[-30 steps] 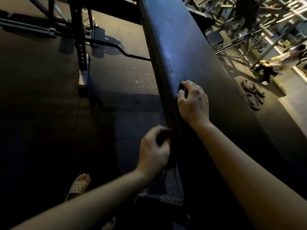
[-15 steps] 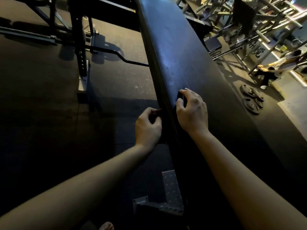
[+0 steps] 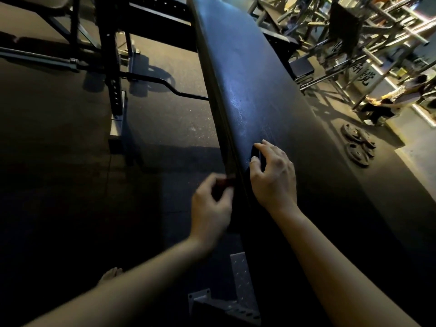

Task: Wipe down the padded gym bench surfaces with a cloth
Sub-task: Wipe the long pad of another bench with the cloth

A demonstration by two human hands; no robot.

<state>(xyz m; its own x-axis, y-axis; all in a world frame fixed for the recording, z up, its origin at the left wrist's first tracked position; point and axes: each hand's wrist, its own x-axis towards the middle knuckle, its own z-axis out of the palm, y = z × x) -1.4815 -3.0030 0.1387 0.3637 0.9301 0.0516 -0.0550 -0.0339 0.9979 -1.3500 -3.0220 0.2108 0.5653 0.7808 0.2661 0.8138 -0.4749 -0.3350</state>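
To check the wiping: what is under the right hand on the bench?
Under the right hand, a dark cloth shows between thumb and forefinger, lying on the bench pad. The palm covers the rest of it.

weight plates (image 3: 357,145), curl bar (image 3: 191,95), rack upright (image 3: 109,55)

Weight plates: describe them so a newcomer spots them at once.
Start at the long black padded bench running up the middle. On the floor to its right, just beyond the right hand, lie the weight plates: flat round dark discs, unlike the angular machine frames behind.
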